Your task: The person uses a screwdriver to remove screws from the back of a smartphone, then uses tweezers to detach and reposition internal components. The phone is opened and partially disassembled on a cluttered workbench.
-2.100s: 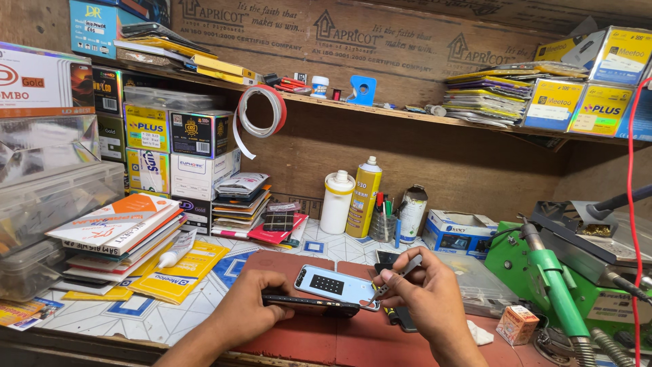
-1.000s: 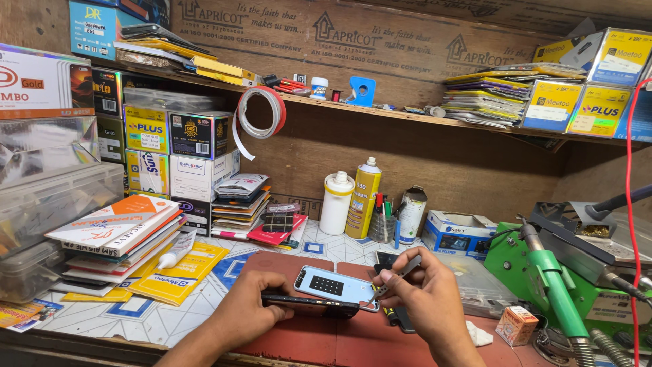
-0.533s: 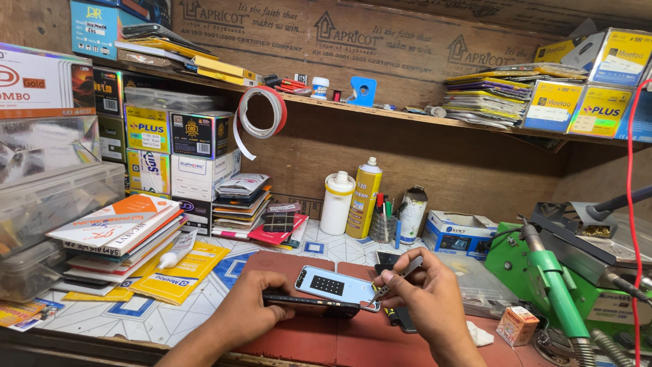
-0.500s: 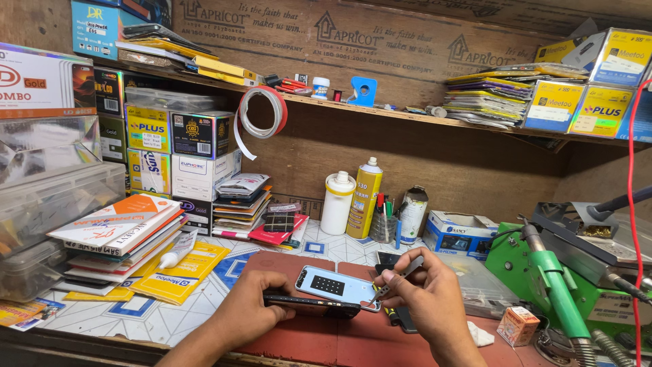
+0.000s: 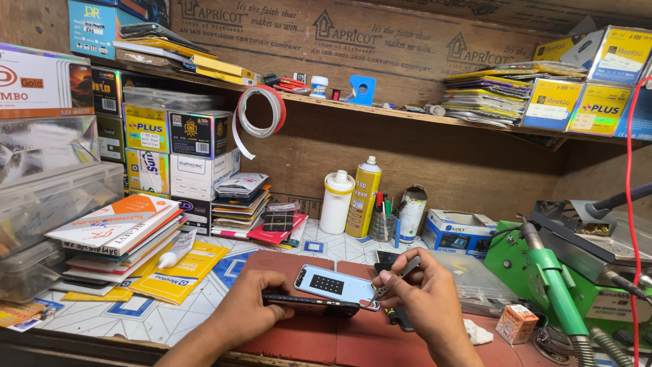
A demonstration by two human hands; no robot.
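My left hand (image 5: 252, 307) grips the left end of a dark phone body (image 5: 307, 304) lying on a red-brown work mat (image 5: 285, 261). A pale blue phone panel (image 5: 336, 283) with a small dark patch lies tilted on top of the body. My right hand (image 5: 424, 300) holds thin metal tweezers (image 5: 395, 276), their tip touching the panel's right end.
A white bottle (image 5: 337, 202) and a yellow spray can (image 5: 365, 197) stand behind the mat. Stacked boxes and packets (image 5: 129, 231) fill the left. A green soldering station (image 5: 543, 272) sits right, next to a small orange box (image 5: 516, 323). A tape roll (image 5: 258, 112) hangs from the shelf.
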